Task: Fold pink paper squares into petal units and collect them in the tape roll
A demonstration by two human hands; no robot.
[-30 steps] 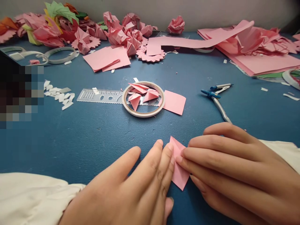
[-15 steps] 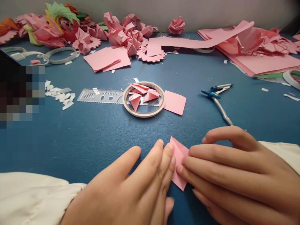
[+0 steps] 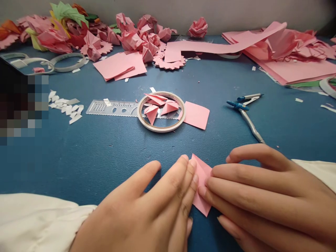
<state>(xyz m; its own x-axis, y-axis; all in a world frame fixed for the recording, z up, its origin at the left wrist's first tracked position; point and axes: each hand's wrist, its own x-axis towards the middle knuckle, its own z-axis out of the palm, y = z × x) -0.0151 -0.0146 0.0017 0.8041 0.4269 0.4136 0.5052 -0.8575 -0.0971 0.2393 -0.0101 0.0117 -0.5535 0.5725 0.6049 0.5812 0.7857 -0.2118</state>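
The folded pink paper [image 3: 201, 173] could crease askew if uneven fingertip pressure shifts it; it lies under and between the fingertips of the left hand [image 3: 147, 206] and right hand [image 3: 275, 196], fingers outstretched, touching without pinching; ahead of them rests a tape ring [image 3: 161, 129].

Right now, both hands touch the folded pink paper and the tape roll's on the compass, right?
Not quite: the head view shows the tape roll lying across the stencil ruler, not the compass. The left hand and right hand do touch the folded pink paper.
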